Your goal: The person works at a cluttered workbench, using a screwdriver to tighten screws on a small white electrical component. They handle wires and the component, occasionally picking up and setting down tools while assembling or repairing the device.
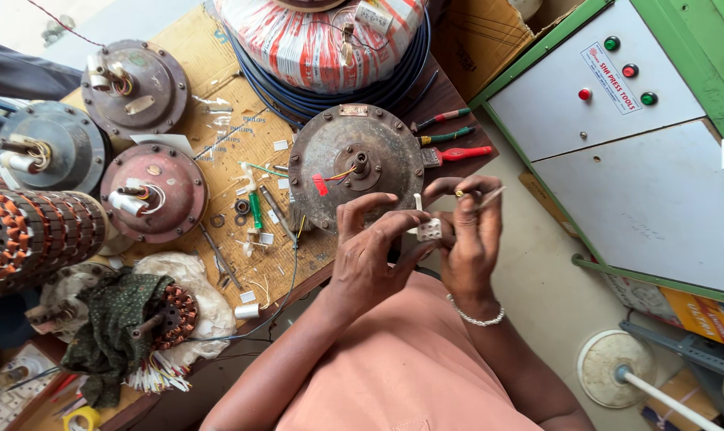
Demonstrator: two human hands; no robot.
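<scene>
The left hand [370,255] pinches a small white terminal block [429,230] between thumb and fingertips, just in front of the large round motor housing [354,164] on the cardboard-covered bench [218,136]. The right hand [470,239], touching the block's far side, grips a thin pale wire [490,197] between thumb and forefinger. Beyond the housing lies a red-and-white wrapped coil [314,40]; right of it lie 3 screwdrivers [450,136]; left of it sit 3 smaller motor covers [150,191].

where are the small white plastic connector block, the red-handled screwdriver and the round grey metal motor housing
small white plastic connector block [429,230], head view, front face
red-handled screwdriver [467,152], head view, handle
round grey metal motor housing [318,156], head view, left plate
</scene>
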